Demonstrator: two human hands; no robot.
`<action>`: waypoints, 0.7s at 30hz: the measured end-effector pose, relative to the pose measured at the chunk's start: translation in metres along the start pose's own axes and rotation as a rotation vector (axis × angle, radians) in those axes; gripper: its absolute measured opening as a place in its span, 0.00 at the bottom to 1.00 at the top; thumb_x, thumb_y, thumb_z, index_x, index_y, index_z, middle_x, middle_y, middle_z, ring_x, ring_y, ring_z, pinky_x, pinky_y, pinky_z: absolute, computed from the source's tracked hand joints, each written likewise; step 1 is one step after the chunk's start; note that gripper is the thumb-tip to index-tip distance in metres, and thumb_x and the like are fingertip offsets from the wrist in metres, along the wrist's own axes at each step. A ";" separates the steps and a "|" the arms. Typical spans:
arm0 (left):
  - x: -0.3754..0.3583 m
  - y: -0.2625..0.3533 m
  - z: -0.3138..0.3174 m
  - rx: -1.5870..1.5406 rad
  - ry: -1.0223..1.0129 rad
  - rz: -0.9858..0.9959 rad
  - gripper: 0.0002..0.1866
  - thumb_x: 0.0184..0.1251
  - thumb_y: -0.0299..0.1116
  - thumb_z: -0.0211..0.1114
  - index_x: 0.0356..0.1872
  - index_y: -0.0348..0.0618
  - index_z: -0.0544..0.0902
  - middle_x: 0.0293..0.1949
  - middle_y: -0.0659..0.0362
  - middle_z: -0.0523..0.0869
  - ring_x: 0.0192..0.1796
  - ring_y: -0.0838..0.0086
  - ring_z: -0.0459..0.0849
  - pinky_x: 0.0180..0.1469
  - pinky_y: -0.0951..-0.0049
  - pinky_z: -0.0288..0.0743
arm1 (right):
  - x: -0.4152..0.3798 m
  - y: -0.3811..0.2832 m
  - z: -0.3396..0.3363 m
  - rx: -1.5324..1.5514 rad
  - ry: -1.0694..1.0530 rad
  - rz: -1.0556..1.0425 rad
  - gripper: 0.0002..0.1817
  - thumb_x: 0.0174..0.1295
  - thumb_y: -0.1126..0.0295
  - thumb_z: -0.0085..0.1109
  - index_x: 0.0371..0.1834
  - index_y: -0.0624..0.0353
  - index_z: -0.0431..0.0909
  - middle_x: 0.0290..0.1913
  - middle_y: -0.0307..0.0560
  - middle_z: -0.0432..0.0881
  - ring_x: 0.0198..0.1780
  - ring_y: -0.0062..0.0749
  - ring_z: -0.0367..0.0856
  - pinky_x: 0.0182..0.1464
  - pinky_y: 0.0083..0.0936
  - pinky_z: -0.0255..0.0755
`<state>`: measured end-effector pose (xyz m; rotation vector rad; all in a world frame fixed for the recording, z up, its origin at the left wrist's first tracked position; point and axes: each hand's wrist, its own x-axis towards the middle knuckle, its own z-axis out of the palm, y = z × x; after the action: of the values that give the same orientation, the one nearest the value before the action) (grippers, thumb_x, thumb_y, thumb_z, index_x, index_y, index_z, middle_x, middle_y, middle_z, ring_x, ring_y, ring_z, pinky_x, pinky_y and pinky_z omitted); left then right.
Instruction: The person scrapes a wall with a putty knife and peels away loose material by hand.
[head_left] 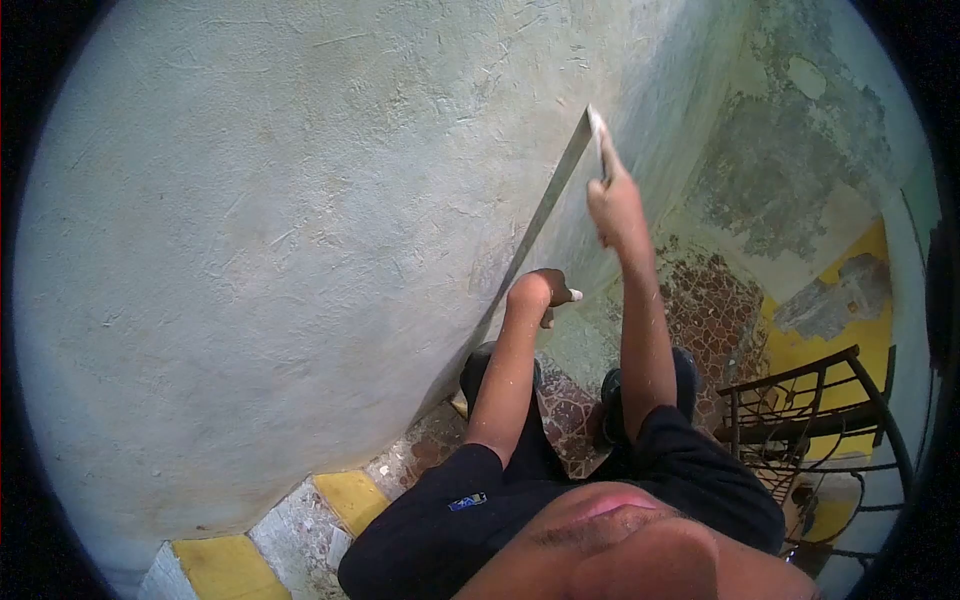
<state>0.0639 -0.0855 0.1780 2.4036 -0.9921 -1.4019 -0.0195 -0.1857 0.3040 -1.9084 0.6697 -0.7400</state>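
Note:
My right hand is raised at the wall, its fingers closed round a narrow, whitish tool, the index finger stretched along it. The tool's tip meets the upper end of a long, straight dark band on the wall; whether this is a shadow or an edge I cannot tell. Lower and to the left, my left hand is bent at the wrist near the wall, its fingers curled. A small whitish end shows beside them; what it belongs to is unclear.
A dark metal railing curves at the lower right. Yellow and white step edges run along the wall's foot at the lower left. Beneath me is a brown patterned floor with pale dust. Worn grey and yellow patches mark the wall at the right.

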 end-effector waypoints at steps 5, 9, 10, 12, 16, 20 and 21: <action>0.008 -0.009 0.003 -0.014 -0.091 0.083 0.43 0.78 0.57 0.57 0.76 0.27 0.61 0.41 0.40 0.92 0.41 0.53 0.93 0.48 0.53 0.85 | -0.038 0.062 0.050 -0.030 0.047 -0.284 0.47 0.59 0.81 0.41 0.86 0.35 0.53 0.49 0.62 0.87 0.20 0.29 0.71 0.22 0.31 0.72; -0.002 0.001 -0.001 -0.041 -0.045 0.041 0.43 0.78 0.57 0.58 0.77 0.29 0.59 0.42 0.39 0.91 0.43 0.53 0.93 0.47 0.52 0.85 | -0.026 0.027 0.035 -0.023 0.004 -0.071 0.46 0.60 0.81 0.42 0.86 0.36 0.54 0.44 0.65 0.86 0.25 0.35 0.77 0.30 0.32 0.73; 0.002 0.001 0.002 0.006 -0.019 0.018 0.44 0.78 0.57 0.58 0.78 0.30 0.58 0.42 0.39 0.91 0.43 0.53 0.93 0.47 0.52 0.85 | -0.018 0.024 0.032 0.043 0.045 -0.077 0.47 0.60 0.82 0.41 0.86 0.35 0.53 0.42 0.58 0.87 0.17 0.27 0.69 0.18 0.29 0.68; 0.000 0.003 0.006 -0.003 -0.007 0.010 0.44 0.78 0.57 0.59 0.78 0.30 0.57 0.42 0.39 0.91 0.42 0.53 0.93 0.47 0.52 0.85 | -0.014 -0.014 0.005 -0.003 -0.018 0.078 0.46 0.61 0.81 0.42 0.86 0.36 0.54 0.43 0.63 0.86 0.23 0.33 0.76 0.27 0.31 0.73; 0.001 0.008 0.003 0.001 -0.008 -0.019 0.45 0.78 0.57 0.59 0.80 0.31 0.55 0.42 0.39 0.92 0.42 0.53 0.93 0.46 0.52 0.85 | -0.017 -0.014 -0.009 -0.062 -0.078 0.146 0.45 0.61 0.81 0.45 0.85 0.37 0.56 0.41 0.66 0.86 0.28 0.39 0.82 0.36 0.36 0.79; 0.005 0.003 0.008 0.029 0.043 0.023 0.36 0.78 0.59 0.59 0.55 0.25 0.82 0.33 0.45 0.92 0.34 0.60 0.93 0.45 0.55 0.82 | -0.034 0.065 0.038 -0.267 0.077 -0.299 0.45 0.62 0.81 0.44 0.85 0.32 0.57 0.38 0.60 0.86 0.26 0.33 0.78 0.36 0.37 0.79; 0.023 -0.006 0.012 0.020 0.051 0.056 0.36 0.78 0.59 0.59 0.55 0.25 0.83 0.33 0.44 0.92 0.35 0.60 0.93 0.45 0.54 0.83 | -0.038 0.051 0.032 -0.265 0.071 -0.300 0.45 0.62 0.81 0.44 0.85 0.32 0.57 0.38 0.60 0.86 0.26 0.33 0.78 0.36 0.37 0.79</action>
<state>0.0642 -0.0935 0.1523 2.3936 -1.0578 -1.3108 -0.0284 -0.1610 0.2379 -2.2662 0.5515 -0.9486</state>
